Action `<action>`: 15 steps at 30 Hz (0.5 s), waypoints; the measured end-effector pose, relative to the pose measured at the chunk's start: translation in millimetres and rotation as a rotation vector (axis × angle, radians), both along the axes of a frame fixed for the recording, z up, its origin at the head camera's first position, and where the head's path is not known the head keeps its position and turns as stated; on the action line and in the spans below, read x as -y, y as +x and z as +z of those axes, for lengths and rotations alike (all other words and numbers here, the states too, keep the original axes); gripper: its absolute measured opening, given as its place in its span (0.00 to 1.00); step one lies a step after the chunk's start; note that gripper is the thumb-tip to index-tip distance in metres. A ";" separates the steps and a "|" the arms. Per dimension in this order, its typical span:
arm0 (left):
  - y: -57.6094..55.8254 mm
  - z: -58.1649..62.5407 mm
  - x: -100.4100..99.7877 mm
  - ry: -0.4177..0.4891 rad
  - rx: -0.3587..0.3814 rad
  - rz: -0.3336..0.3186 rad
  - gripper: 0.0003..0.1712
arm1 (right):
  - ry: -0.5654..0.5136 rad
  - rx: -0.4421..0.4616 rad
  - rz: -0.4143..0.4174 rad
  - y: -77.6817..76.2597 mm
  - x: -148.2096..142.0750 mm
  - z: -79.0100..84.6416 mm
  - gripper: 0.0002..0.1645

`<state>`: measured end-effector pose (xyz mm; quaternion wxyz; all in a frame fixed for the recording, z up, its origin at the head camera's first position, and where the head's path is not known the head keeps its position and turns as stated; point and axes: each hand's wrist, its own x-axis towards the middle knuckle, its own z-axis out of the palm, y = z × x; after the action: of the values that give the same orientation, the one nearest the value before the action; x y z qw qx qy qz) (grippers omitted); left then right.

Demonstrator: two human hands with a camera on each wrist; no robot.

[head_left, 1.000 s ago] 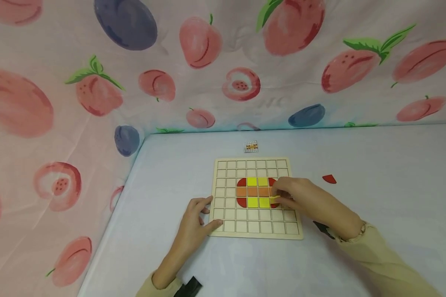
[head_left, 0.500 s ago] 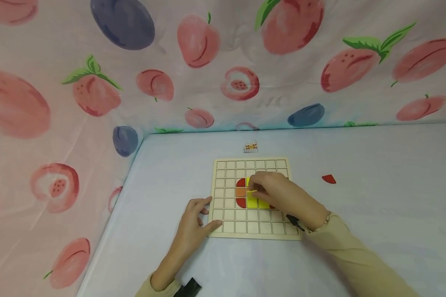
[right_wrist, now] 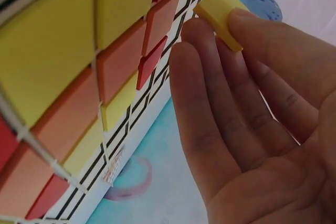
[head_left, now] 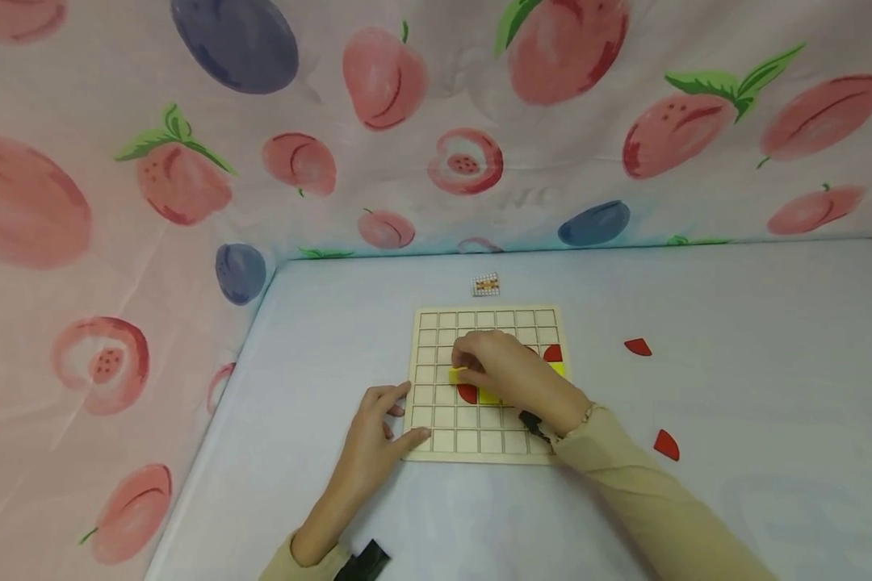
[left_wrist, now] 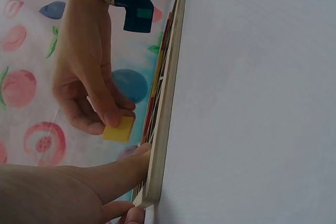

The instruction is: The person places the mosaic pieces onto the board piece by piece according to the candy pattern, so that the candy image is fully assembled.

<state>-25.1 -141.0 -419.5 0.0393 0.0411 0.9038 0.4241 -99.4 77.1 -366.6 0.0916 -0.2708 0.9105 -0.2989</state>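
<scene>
My right hand (head_left: 501, 363) pinches a small yellow square tile (head_left: 457, 376) between thumb and fingertips, over the left-middle of the gridded wooden board (head_left: 443, 440). In the right wrist view the tile (right_wrist: 218, 14) is tilted and apart from the board. Red rounded pieces (head_left: 468, 393), yellow tiles (right_wrist: 50, 51) and orange tiles (right_wrist: 123, 59) fill several middle cells, partly hidden by this hand in the head view. My left hand (head_left: 374, 440) rests at the board's left side, its thumb on the near left corner and its fingers along the edge.
Two loose red quarter-round pieces (head_left: 666, 445) lie on the white tabletop to the right of the board. A small pattern card (head_left: 486, 284) lies behind it. A fruit-print cloth (head_left: 320, 89) rises at the back and left.
My right hand has moved left across the board, carrying the yellow tile from the right side of the pattern to its left side. The left hand keeps its place.
</scene>
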 end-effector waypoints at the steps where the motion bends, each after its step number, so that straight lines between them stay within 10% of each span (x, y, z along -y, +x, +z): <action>1: -0.2 0.1 -0.1 0.000 -0.001 0.001 0.38 | 0.000 -0.002 0.001 -1.0 1.6 -0.1 0.06; 15: -0.1 -0.2 0.2 0.009 -0.004 -0.001 0.38 | 0.011 0.008 -0.009 -10.6 16.7 -8.9 0.05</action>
<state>-25.2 -141.2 -419.6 0.0376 0.0422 0.9019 0.4282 -110.0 60.4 -375.5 0.0953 -0.2650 0.9129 -0.2953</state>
